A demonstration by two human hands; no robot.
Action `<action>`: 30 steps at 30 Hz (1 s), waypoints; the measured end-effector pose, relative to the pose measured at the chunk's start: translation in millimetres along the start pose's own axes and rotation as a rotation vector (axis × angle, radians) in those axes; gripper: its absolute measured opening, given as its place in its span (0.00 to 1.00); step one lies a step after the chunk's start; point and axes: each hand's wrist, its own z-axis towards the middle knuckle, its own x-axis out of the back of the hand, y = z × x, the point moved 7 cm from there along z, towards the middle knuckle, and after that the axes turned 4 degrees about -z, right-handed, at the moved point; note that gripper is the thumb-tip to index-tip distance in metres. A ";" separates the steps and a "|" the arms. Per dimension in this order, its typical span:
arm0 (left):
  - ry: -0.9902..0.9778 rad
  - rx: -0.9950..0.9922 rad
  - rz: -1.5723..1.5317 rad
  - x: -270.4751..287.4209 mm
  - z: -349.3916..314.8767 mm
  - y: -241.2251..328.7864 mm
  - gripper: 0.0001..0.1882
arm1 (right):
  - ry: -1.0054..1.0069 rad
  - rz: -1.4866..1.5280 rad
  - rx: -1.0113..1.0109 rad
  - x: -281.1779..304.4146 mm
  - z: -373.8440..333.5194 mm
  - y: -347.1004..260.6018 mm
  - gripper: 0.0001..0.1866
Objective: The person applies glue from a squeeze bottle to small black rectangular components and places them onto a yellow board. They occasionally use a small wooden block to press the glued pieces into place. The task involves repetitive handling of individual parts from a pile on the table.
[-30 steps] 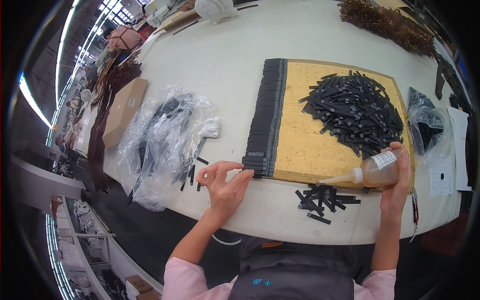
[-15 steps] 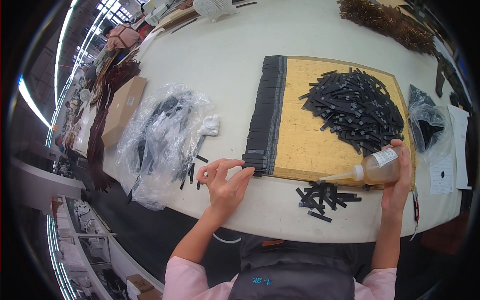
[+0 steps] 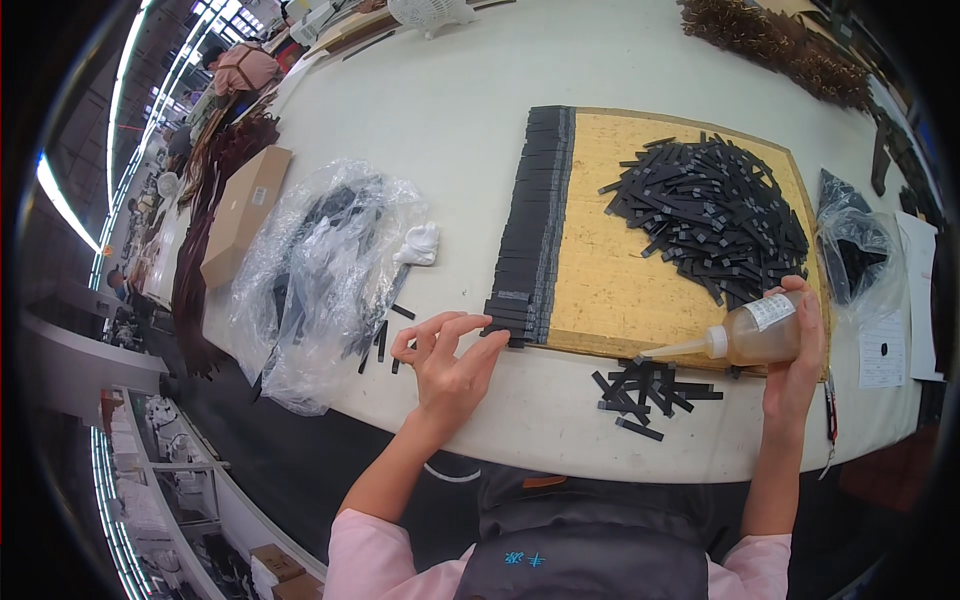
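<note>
Black strips (image 3: 527, 220) lie side by side in a long row along the left edge of a yellow board (image 3: 600, 250). At the near end of that row, my left hand (image 3: 450, 365) has its thumb and index finger closed around the end of a black strip (image 3: 502, 329). My right hand (image 3: 797, 370) grips a clear squeeze bottle (image 3: 765, 335) of amber liquid, tilted so its thin nozzle points left. Below the nozzle tip, a small pile of loose black strips (image 3: 650, 392) lies on the table. A large heap of strips (image 3: 710, 215) covers the board's right part.
On the left of the white table (image 3: 450, 120) sit a clear plastic bag (image 3: 320, 290) and a cardboard box (image 3: 245, 215). Another bag (image 3: 855, 245), a paper sheet (image 3: 883, 350) and a red-handled cutter (image 3: 832, 410) are at the right. Brown material (image 3: 775, 55) lies far right.
Both hands keep nearly the same pose. The view has shifted slightly; no strip or bottle has visibly been moved.
</note>
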 end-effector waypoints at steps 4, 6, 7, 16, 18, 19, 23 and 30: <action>0.002 0.003 -0.001 0.1 0.6 1.3 0.15 | -0.001 -0.009 -0.002 0.1 0.1 0.4 0.20; 0.007 0.003 0.005 1.6 2.5 2.4 0.15 | 0.005 -0.008 -0.001 -0.9 0.1 -0.1 0.20; 0.009 0.003 0.013 2.7 3.2 2.6 0.15 | 0.014 -0.003 -0.004 -3.2 -0.6 -1.2 0.20; 0.067 0.105 0.027 10.6 1.9 -11.8 0.13 | 0.053 0.002 -0.019 -4.6 -3.5 -4.1 0.19; 0.066 0.173 0.035 18.2 0.6 -23.4 0.11 | 0.062 0.016 -0.028 -3.4 -3.9 -4.1 0.20; 0.049 0.169 0.032 19.4 0.5 -23.2 0.12 | 0.061 0.026 -0.035 -1.9 -3.4 -3.6 0.20; -0.043 0.101 0.013 21.9 -2.6 -7.2 0.14 | 0.049 0.041 -0.025 -2.7 -3.7 -3.3 0.20; -0.108 0.059 0.007 12.7 -9.5 -0.1 0.15 | 0.041 0.033 -0.034 -1.1 -2.3 -2.1 0.20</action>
